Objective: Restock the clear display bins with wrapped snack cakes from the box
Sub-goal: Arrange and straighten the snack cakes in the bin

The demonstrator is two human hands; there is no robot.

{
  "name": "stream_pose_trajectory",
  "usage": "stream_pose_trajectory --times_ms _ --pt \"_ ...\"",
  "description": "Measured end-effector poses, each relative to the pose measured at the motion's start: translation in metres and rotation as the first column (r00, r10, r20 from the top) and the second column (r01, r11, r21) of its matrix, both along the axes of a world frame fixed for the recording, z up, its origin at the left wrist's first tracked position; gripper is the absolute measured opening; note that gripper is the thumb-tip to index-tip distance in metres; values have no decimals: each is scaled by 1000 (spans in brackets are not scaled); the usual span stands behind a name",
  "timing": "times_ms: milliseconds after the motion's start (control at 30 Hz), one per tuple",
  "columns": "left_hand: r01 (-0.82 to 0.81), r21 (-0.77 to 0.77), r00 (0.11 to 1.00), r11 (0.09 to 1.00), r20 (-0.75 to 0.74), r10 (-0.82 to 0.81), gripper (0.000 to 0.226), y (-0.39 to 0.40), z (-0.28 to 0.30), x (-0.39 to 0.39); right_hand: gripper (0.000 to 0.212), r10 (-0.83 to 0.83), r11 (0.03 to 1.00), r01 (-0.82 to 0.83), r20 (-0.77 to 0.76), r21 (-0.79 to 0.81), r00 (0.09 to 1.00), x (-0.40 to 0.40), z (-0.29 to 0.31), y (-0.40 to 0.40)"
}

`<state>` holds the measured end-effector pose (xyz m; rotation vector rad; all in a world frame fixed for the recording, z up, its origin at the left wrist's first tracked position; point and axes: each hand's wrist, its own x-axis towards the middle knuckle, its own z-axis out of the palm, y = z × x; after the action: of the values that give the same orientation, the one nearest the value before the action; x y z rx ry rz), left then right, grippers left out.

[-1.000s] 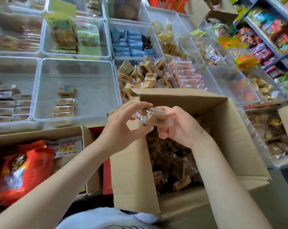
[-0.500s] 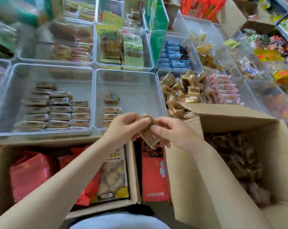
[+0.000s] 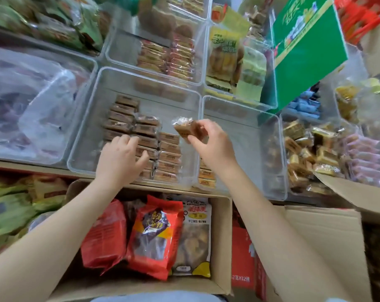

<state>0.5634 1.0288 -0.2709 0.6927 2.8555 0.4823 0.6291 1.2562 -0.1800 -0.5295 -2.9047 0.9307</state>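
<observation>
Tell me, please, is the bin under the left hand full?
Partly full: the clear bin holds rows of wrapped snack cakes, with bare floor beside them.

We see clear glossy plastic bins [image 3: 82,136], crinkly shiny film on the snack cake [image 3: 185,128], matt brown cardboard box [image 3: 328,236] (rough-ish), glossy red foil bags [image 3: 156,234].

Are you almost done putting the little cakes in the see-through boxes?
Not yet. Done: the middle clear bin already holds neat rows of brown wrapped cakes. In hand: the right hand pinches one more wrapped cake above that bin, while the left hand rests on the rows. Left: the back of that bin is bare, and the neighbouring bin has only a few cakes.
</observation>
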Motion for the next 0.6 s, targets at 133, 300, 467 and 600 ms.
stream_pose_trajectory --times_ms 133,300,467,600 --pt "-3 57 1000 998 -30 5 50 0 -1 1 25 163 862 -174 64 475 984 -66 -40 -10" --pt "-6 83 999 997 -36 9 49 2 -3 2 28 142 739 -375 415 559 899 -97 -84 -17" --pt "7 94 997 996 -80 0 42 2 -7 2 33 101 811 -371 517 452 850 -108 -102 -29" --pt "0 76 995 997 -100 8 38 3 -7 2 48 90 817 -407 606 409 790 -106 -111 -38"
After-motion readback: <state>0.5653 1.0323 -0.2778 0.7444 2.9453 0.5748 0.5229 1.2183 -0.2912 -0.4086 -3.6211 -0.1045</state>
